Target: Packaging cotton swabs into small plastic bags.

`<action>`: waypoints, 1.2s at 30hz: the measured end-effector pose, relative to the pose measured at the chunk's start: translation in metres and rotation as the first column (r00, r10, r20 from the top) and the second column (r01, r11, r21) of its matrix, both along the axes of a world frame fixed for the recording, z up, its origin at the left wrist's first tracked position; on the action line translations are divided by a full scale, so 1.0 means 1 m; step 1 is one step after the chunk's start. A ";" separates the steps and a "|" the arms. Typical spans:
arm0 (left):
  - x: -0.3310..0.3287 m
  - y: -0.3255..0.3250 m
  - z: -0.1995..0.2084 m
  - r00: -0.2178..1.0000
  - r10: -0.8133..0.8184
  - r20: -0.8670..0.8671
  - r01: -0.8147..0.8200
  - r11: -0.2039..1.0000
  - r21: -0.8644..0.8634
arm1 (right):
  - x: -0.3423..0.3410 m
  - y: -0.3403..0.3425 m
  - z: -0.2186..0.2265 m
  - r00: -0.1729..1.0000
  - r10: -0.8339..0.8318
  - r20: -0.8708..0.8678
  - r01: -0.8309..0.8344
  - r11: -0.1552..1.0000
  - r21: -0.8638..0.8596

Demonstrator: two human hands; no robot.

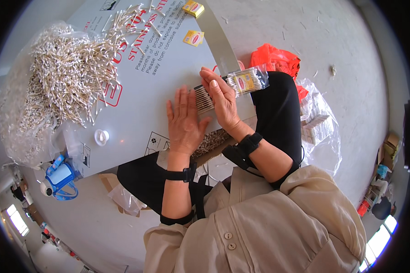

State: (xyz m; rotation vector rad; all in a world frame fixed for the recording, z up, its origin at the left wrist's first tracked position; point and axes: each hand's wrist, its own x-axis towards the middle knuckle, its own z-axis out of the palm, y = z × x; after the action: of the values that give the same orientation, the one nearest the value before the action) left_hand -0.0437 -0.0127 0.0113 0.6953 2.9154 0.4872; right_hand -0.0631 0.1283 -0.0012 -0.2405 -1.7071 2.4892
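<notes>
A row of cotton swabs (203, 101) lies side by side on the table's right edge, between my two hands. My left hand (185, 125) rests flat at the row's left end, fingers stretched out and fingertips beside the swabs. Over the row's right part is my right hand (223, 101), turned on its side with its fingers extended; its palm side is hidden. Just right of it, a clear plastic pouch (263, 75) holds more swabs and a yellow label card (245, 83). Whether the right hand touches the pouch cannot be made out.
A large heap of loose swabs (68, 68) spills from a clear bag at the left. Yellow cards (193, 37) and a small yellow stack (193, 8) lie near the far edge. A small white tub (101, 137) stands near the front. Red plastic (273, 59) and bagged packs (316, 129) lie right.
</notes>
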 end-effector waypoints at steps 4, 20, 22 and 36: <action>-0.005 -0.001 -0.009 0.969 0.230 0.093 -0.225 0.658 0.719 | 0.001 -0.001 -0.006 0.999 -0.022 -0.030 0.022 1.000 0.010; -0.017 0.016 -0.013 0.893 0.178 0.414 -0.411 -0.051 0.910 | -0.001 -0.007 -0.011 0.997 0.015 -0.069 -0.012 0.999 0.046; -0.021 0.009 -0.013 0.880 0.279 0.384 -0.399 -0.004 0.917 | -0.001 -0.002 -0.013 0.997 -0.060 -0.049 0.061 0.998 0.023; -0.129 -0.125 -0.012 0.605 0.751 -0.265 -0.726 0.657 0.205 | -0.001 0.009 -0.008 0.995 -0.018 -0.097 0.044 0.962 0.268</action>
State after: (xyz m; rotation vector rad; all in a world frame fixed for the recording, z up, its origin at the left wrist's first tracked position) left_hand -0.1726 -0.1378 -0.0003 -0.5807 3.4191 0.5863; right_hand -0.0643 0.1374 -0.0093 -0.1210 -1.9578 2.1746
